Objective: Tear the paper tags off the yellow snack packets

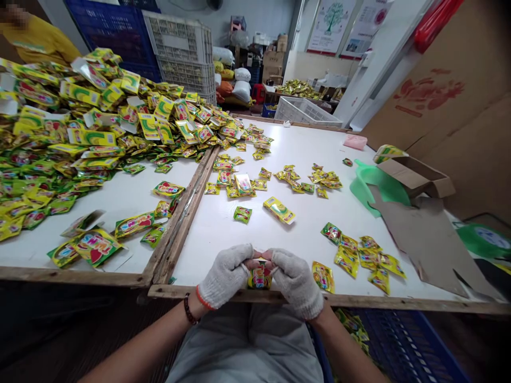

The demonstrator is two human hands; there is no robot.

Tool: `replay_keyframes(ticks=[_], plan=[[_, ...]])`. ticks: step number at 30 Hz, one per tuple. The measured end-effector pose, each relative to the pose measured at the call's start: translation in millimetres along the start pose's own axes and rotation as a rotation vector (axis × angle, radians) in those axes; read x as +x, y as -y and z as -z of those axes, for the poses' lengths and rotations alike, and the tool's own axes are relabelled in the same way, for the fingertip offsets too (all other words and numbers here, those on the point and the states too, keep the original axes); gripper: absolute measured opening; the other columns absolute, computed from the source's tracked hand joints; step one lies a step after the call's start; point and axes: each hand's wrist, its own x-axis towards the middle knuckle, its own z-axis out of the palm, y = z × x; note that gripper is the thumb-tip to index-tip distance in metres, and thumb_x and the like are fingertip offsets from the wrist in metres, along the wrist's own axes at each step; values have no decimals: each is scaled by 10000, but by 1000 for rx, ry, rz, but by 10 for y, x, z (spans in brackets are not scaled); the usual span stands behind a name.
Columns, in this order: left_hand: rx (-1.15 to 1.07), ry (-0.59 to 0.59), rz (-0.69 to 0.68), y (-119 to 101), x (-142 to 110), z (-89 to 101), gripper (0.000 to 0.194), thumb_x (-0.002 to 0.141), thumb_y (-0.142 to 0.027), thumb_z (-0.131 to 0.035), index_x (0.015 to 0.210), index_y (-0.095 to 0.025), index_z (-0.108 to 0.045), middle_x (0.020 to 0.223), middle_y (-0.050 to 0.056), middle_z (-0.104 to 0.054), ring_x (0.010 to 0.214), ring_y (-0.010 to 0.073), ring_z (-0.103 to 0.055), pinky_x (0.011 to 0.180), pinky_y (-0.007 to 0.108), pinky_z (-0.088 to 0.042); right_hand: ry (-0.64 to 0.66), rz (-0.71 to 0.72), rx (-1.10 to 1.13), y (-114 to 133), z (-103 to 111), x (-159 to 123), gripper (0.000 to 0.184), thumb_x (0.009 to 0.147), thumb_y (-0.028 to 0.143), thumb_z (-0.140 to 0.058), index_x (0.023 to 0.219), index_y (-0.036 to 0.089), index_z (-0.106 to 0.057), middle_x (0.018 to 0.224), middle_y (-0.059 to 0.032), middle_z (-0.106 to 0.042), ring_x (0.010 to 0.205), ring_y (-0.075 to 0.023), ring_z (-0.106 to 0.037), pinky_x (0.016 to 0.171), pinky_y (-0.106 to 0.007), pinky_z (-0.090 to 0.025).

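Note:
At the front edge of the white table (295,239), a small yellow candy box (259,276) with red and green print stands between my two gloved hands. My left hand (229,274) pinches its upper left side, fingers closed. My right hand (295,279) grips the upper right side in the same way. Bare fingertips of both hands meet at the box's top and partly hide it. Right of my right hand lies a yellow candy packet (323,276). Beyond my hands are a green candy packet (242,214) and a yellow box (279,210) lying flat.
A large heap of candy boxes and packets (120,122) covers the left table behind a wooden strip (187,213). Packet clusters (347,255) lie to the right, near a green dustpan (379,186) and cardboard (423,244). A blue crate (403,346) stands below; a person (40,40) is far left.

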Motion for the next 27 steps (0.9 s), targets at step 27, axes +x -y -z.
replay_keyframes(ticks=[27], plan=[[357, 277, 66, -356, 183, 248, 235, 878, -290, -497, 799, -146, -665, 691, 7, -629, 653, 113, -569, 602, 191, -411, 191, -20, 60, -41, 167, 64, 254, 876, 220, -480, 1017, 187, -689, 935, -65, -726, 833, -175, -682, 774, -278, -541]])
